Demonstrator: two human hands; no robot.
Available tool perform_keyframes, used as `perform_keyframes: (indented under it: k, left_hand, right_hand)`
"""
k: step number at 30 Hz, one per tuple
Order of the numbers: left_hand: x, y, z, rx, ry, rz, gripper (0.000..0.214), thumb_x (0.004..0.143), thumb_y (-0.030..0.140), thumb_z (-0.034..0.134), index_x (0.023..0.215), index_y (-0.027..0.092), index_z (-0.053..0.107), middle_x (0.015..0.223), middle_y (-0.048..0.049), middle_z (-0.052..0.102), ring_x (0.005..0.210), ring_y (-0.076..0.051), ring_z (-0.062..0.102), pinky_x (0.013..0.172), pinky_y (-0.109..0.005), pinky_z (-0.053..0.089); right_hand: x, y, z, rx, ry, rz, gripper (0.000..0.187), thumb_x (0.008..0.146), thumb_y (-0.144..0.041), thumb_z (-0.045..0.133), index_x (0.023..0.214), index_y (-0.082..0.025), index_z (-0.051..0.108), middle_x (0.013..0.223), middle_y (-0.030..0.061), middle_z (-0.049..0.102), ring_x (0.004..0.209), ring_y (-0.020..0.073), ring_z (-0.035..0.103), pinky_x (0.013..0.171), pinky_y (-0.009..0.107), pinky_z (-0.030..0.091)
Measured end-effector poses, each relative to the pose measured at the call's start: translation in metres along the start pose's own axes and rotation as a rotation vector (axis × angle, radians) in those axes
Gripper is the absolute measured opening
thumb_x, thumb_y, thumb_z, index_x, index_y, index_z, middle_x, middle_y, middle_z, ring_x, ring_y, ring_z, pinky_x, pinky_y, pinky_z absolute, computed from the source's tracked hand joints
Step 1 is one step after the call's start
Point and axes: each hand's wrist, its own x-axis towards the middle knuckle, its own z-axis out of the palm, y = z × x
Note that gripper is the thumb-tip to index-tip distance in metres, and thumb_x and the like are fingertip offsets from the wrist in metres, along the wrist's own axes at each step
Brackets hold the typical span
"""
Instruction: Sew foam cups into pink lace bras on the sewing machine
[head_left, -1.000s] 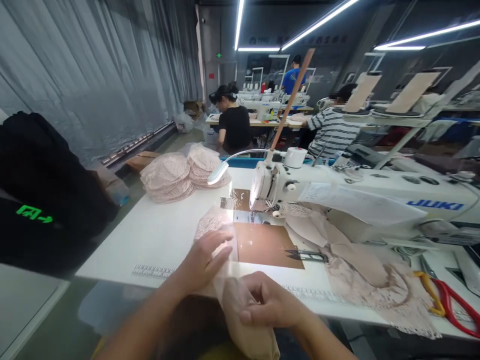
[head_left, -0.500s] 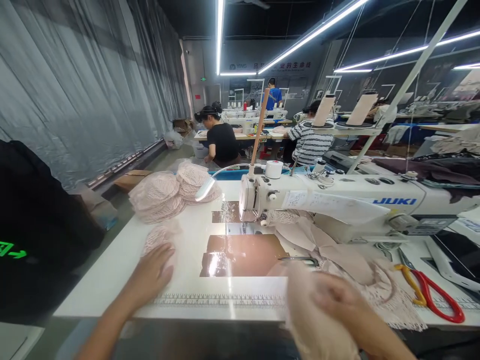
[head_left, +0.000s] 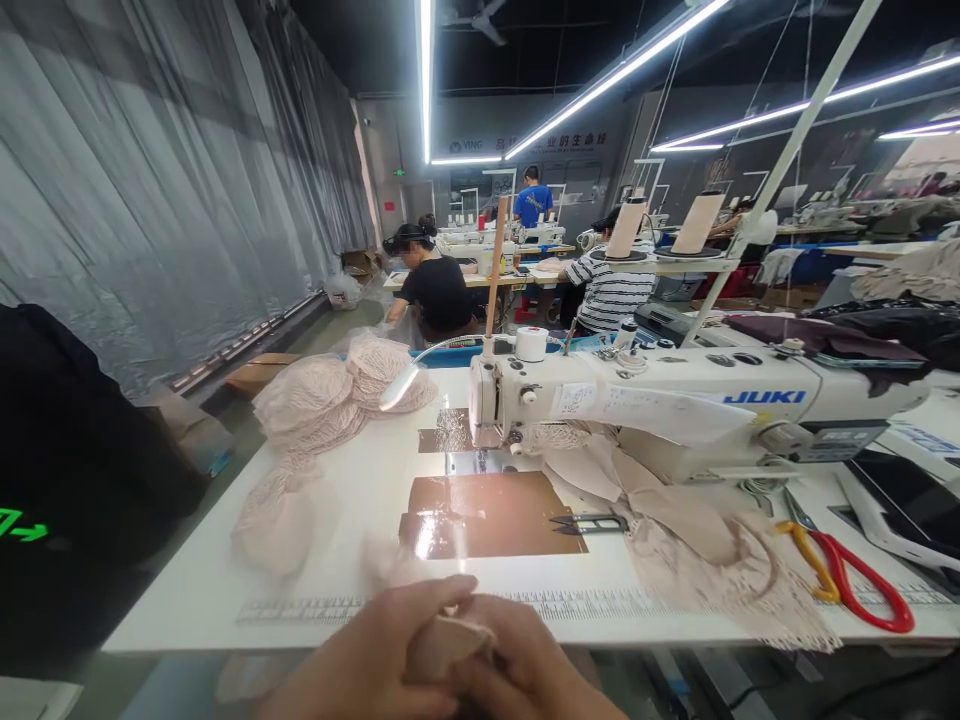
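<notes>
At the table's front edge my left hand [head_left: 367, 645] and my right hand [head_left: 525, 655] meet, fingers curled around a folded piece of beige fabric [head_left: 448, 645]. Both are closed on it; some fingertips are hidden and the motion blurs them. A blurred pale patch shows just beyond my left hand. Past the hands lies a shiny brown sheet [head_left: 480, 510] on the table, in front of the sewing machine [head_left: 615, 395]. Black thread snips [head_left: 596, 524] rest across its right edge. One beige lace piece [head_left: 274, 520] lies flat to the left.
Piles of beige lace pieces [head_left: 304, 395] stand at the back left by a small lamp [head_left: 397, 388]. Beige fabric and fringed lace [head_left: 720, 560] lie right, beside red-and-yellow-handled scissors [head_left: 862, 580]. A printed ruler [head_left: 570, 606] runs along the front edge. Co-workers sit beyond.
My left hand has left the lace piece at the left and come to the middle. My right hand has carried the beige fabric leftward to meet it. The snips are now uncovered.
</notes>
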Motion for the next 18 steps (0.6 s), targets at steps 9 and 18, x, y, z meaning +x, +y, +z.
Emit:
perform_keyframes:
  k: [9,18]
  left_hand:
    - [0.018,-0.029,0.016,-0.096,0.267,-0.12,0.014,0.072,0.017,0.053,0.079,0.016,0.066,0.074,-0.0022,0.066,0.07,-0.017,0.057,0.063,-0.023,0.041]
    - [-0.002,-0.008,0.015,-0.566,-0.079,-0.112,0.045,0.083,0.053,0.056,0.098,0.013,0.068,0.082,-0.0085,0.064,0.073,-0.019,0.055,0.072,-0.03,0.044]
  right_hand:
    - [-0.025,-0.007,-0.032,-0.462,0.365,-0.488,0.014,0.08,-0.013,0.045,0.068,-0.022,0.046,0.061,-0.0008,0.049,0.049,0.0106,0.04,0.045,0.022,0.029]
    - [-0.013,0.012,-0.023,-0.004,0.422,-0.145,0.01,0.074,-0.013,0.057,0.073,-0.021,0.051,0.081,0.0034,0.063,0.07,0.0147,0.057,0.061,0.024,0.045]
